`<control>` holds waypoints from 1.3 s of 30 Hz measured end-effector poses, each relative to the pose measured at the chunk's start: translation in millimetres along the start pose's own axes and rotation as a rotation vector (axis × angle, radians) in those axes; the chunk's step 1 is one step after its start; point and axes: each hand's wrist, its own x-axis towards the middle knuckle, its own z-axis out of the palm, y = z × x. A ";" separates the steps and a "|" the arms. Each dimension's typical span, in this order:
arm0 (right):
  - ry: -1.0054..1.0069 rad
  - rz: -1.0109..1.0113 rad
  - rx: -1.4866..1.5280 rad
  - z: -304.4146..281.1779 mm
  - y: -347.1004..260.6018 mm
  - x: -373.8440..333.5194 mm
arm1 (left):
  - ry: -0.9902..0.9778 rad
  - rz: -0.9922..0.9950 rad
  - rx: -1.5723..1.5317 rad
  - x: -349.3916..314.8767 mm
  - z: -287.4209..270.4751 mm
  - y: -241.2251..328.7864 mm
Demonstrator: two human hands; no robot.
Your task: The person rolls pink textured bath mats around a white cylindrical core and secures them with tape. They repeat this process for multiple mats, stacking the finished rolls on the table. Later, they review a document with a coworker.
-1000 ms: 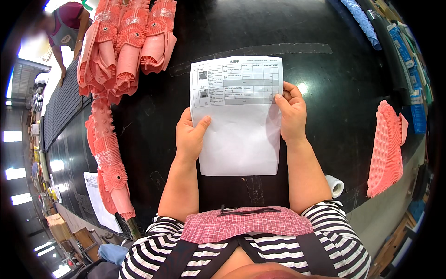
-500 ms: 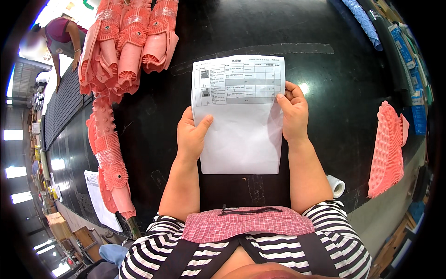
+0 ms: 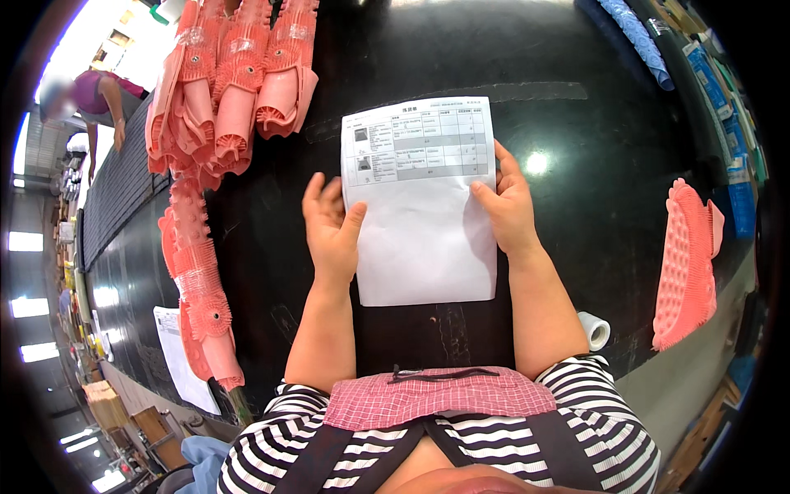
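Note:
A white printed sheet of paper (image 3: 428,239) with a table and small pictures on its upper half is held up in front of me over the black table. My right hand (image 3: 508,202) pinches its right edge, thumb in front and fingers behind. At the left edge, my left hand (image 3: 331,235) is open, its fingers spread apart beside the paper and its thumb close to the edge; whether the thumb touches it I cannot tell.
Bundled pink rubbery pieces with bumps and bristles (image 3: 234,90) lie at the far left, another (image 3: 202,288) nearer, and one (image 3: 685,267) at right. A white roll (image 3: 594,331), another printed sheet (image 3: 177,354) and a blue roll (image 3: 634,37) are around the black table (image 3: 411,49). A person (image 3: 99,95) bends at upper left.
My left hand has loosened from the sheet and spread its fingers. The sheet and my right hand have shifted slightly left. The other person has moved a little.

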 end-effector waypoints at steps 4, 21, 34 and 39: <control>0.016 0.007 -0.010 0.4 1.8 2.4 | -0.081 0.494 0.340 -7.1 -14.3 29.8; 0.035 0.021 -0.084 -1.1 5.2 2.3 | 0.437 1.542 -0.288 -73.0 39.6 182.5; 0.040 0.003 -0.096 8.8 10.3 2.5 | 0.408 1.727 -0.276 -94.0 22.1 184.0; -0.018 0.016 -0.045 4.0 7.6 0.5 | 0.025 1.746 -0.685 -71.6 36.2 186.9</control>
